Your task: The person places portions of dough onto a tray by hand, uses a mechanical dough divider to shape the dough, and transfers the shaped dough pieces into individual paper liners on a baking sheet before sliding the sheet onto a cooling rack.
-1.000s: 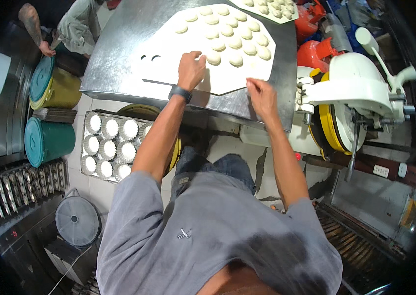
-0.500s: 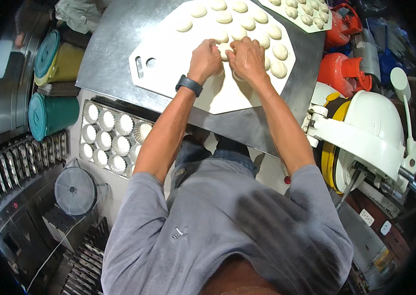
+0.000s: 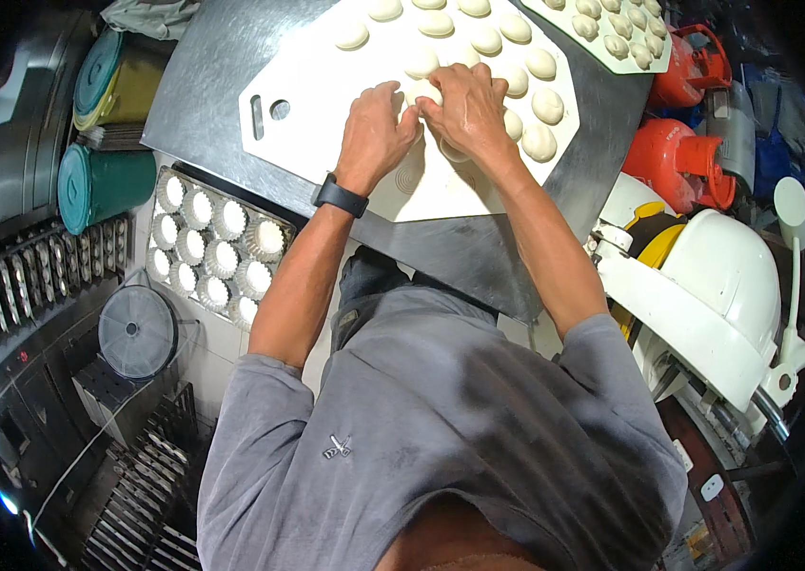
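Note:
On a cream board (image 3: 303,147) with a handle slot, my two hands meet over a dough ball (image 3: 424,91). My right hand (image 3: 467,112) has its fingers curled over the ball's right side and pressing on it. Close by on the left, my left hand (image 3: 374,133), with a dark band at the wrist, has bent fingers and its thumb against the same ball. The hands partly hide the ball and the pieces under them. Several smooth oval dough balls (image 3: 539,143) lie around on the far and right parts of the board.
The board rests on a steel table (image 3: 203,105). Another board with shaped dough pieces (image 3: 617,46) stands at the far right. Fluted metal tins (image 3: 222,257) fill a tray at the left. Red gas cylinders (image 3: 669,157) and a white mixer (image 3: 716,295) stand to the right.
My left hand has shifted a little left and its fingers have loosened somewhat. My right hand has moved slightly left over the dough ball. The whole view has shifted a little.

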The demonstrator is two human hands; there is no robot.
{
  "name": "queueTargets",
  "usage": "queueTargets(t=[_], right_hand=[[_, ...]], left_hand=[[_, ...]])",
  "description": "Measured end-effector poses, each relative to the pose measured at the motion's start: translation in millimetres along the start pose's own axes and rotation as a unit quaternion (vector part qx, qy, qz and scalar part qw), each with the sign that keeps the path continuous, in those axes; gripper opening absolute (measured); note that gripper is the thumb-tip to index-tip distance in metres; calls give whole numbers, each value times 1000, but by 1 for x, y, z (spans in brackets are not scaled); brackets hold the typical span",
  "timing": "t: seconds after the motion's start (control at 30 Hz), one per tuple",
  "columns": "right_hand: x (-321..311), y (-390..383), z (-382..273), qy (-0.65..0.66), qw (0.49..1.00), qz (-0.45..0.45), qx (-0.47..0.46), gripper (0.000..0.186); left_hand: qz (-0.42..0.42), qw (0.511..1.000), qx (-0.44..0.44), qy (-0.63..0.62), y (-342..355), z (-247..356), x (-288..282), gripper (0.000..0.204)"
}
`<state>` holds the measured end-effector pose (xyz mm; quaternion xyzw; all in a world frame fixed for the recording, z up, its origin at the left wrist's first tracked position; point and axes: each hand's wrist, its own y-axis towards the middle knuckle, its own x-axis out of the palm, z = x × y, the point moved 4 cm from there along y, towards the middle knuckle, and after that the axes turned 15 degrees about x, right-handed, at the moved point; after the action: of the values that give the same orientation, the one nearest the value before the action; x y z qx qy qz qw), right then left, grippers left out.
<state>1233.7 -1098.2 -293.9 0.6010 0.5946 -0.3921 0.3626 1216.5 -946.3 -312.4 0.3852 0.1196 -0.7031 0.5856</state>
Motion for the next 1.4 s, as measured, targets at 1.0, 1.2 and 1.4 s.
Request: queueTargets(t=[1.0, 1.2, 1.4], right_hand=[[-67, -7, 104, 56, 980, -137, 131, 44], [-72, -13, 69, 86, 960, -193, 181, 29], [-20, -76, -96, 159, 954, -249, -44, 34]], left_hand=[[-44, 992, -7, -116, -17, 43, 44, 34], [7, 962, -85, -259, -56, 59, -16, 32], [127, 944, -218, -214, -228, 2, -148, 37]])
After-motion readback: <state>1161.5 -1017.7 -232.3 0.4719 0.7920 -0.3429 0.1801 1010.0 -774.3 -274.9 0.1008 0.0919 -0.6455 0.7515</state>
